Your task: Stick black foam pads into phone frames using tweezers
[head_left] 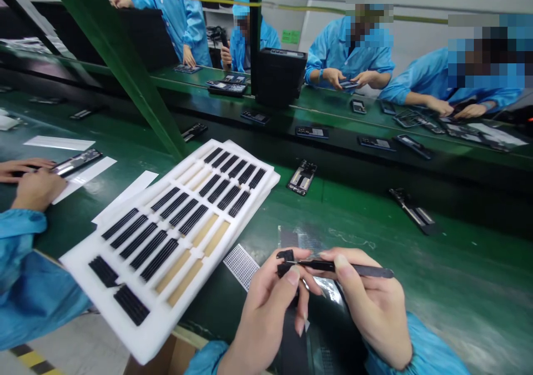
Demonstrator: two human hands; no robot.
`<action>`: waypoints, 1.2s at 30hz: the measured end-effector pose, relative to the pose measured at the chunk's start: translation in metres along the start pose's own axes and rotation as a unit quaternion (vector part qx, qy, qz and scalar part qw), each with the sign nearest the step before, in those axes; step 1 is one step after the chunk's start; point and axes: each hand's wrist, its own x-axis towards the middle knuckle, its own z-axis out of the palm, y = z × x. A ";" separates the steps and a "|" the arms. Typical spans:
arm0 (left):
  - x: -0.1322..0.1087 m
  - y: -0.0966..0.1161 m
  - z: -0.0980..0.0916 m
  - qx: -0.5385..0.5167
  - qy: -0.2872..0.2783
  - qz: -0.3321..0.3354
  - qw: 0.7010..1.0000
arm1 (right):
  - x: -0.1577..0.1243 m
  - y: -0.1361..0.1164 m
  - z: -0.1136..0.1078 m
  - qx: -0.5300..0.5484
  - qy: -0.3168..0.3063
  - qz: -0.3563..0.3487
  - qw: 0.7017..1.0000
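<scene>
In the head view, the person's left hand (266,319) and right hand (370,308) work close together above the green bench (462,264), at its near side. The left grip is clenched: thumb and fingers pinch a small black part (285,263), which is held in the air just above the bench, near the middle of the view. The right grip is also closed, and it holds black tweezers (353,268) like a pen, with the tip at that small part. Whether the tip has really caught the part, I cannot tell.

To do this well, it seems better to keep both hands close and the wrists low, so the small part does not shake, and to use the tip gently.

To the left of the hands lies a white foam tray (139,341) with rows of black strips (162,205) and tan strips (187,283). Beside it is a white perforated sheet (241,266). Farther away, a phone frame (302,178) lies on the bench. At far left, a co-worker's hands (29,180) are at another frame (77,162), and across the bench more people in blue smocks (333,58) are working.
</scene>
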 end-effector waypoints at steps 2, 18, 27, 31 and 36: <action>0.000 0.000 0.003 -0.009 0.019 -0.007 1.000 | -0.001 0.000 0.000 -0.015 -0.003 -0.014 1.000; -0.048 -0.001 -0.059 0.256 0.291 0.187 0.903 | 0.032 0.036 -0.032 0.013 -0.020 0.089 0.996; -0.092 -0.060 -0.090 0.825 0.052 0.152 0.542 | -0.003 0.082 0.024 0.032 -0.243 0.179 0.953; -0.084 -0.063 -0.077 0.876 -0.025 0.136 0.462 | -0.005 0.086 0.013 0.019 -0.260 0.169 0.951; -0.072 -0.065 -0.072 0.895 -0.031 0.125 0.428 | -0.008 0.090 0.005 0.009 -0.262 0.136 0.955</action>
